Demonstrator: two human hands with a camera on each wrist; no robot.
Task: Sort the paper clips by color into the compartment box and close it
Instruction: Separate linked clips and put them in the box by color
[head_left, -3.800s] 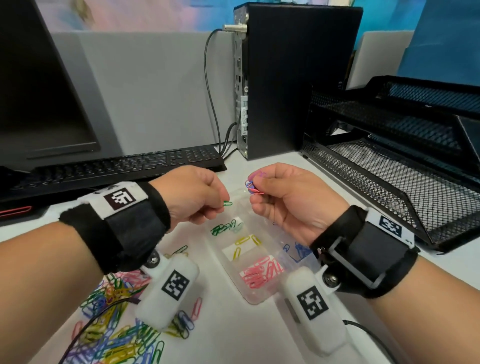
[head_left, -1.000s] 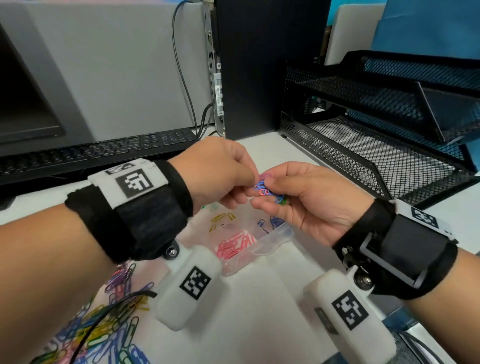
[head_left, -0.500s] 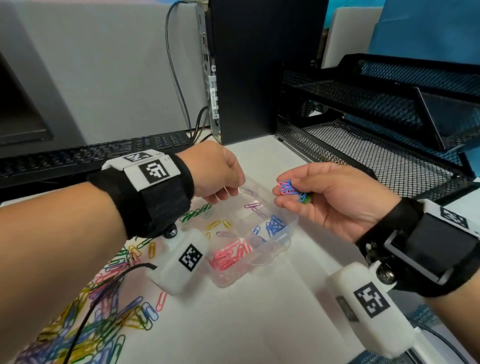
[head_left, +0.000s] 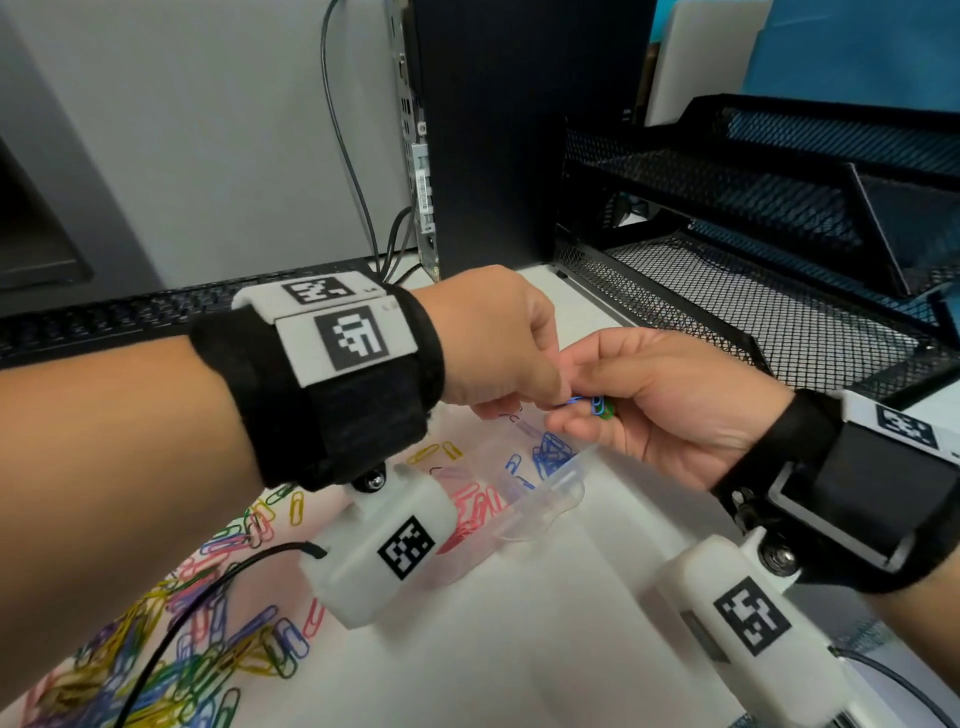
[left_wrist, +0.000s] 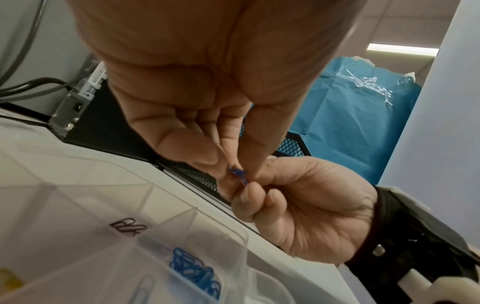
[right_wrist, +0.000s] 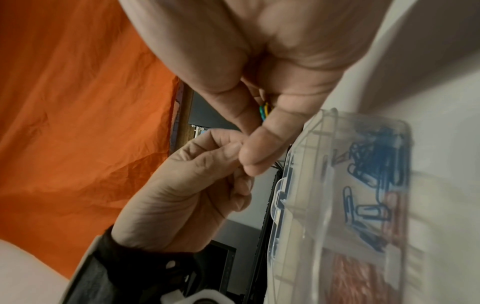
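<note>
Left hand (head_left: 498, 338) and right hand (head_left: 670, 410) meeting at frame centre of the head view, above the clear plastic compartment box (head_left: 563, 475). Left grip pinched thumb to forefinger on a blue wire paper clip (left_wrist: 237, 172); right grip curled round a small bunch of blue and green clips (head_left: 600, 406), with yellow showing too in the right wrist view. Fingertips of both hands touching.

Open white bench (head_left: 519, 649) toward lower centre; black mesh tray (head_left: 753, 291) close by at right, black computer tower (head_left: 519, 130) just behind the hands, black keyboard (head_left: 104, 317) at left.

Half a second ago: hands apart, left over the box, right holding the bunch clear of it; now joined again.

Box open on the bench, lid edge and latch toward lower right. Blue clips (head_left: 550, 452) heaped in one compartment, pink clips (head_left: 478, 506) in the next, a few yellow clips (head_left: 436, 453) further left, a purple one or two in another. Loose mixed-colour clip pile (head_left: 182, 649) at lower left, partly under the left forearm.
</note>
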